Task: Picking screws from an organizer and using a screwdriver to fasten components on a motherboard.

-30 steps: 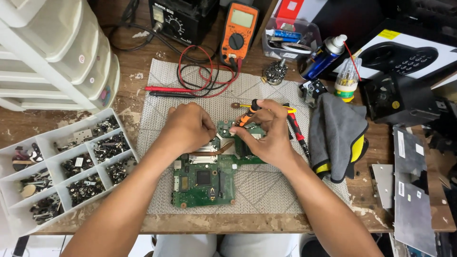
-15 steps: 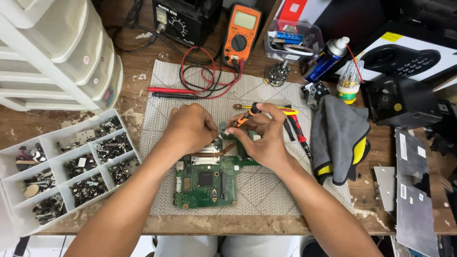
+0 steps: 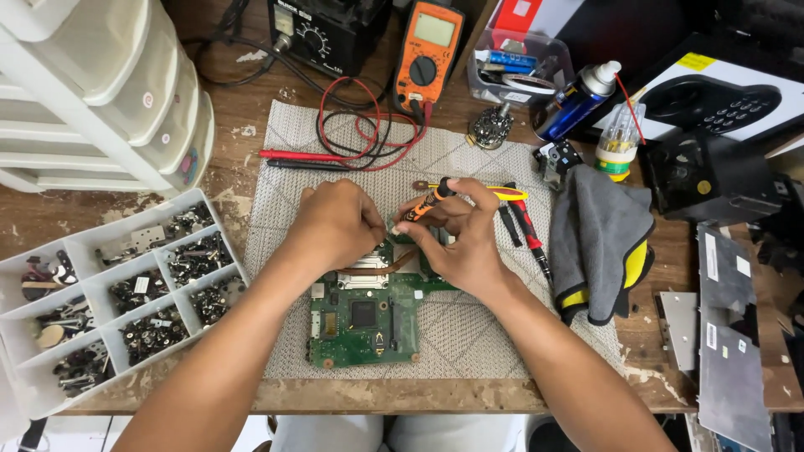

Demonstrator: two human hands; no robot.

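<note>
Right hand (image 3: 465, 238) pinching a small orange screwdriver (image 3: 423, 203), tip down at the green board (image 3: 368, 314). Left hand (image 3: 335, 226) curled, pressing the board's top edge, just beside.

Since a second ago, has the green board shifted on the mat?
No. The board lies in the same spot on the mat, its lower edge equally near the mat's front edge.

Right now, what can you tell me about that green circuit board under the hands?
The green circuit board lies flat on a grey mesh mat. It carries a dark square chip, small components, a silvery plate and a copper strip. The left hand rests on its upper edge; the right hand angles an orange-and-black screwdriver toward it.
</note>
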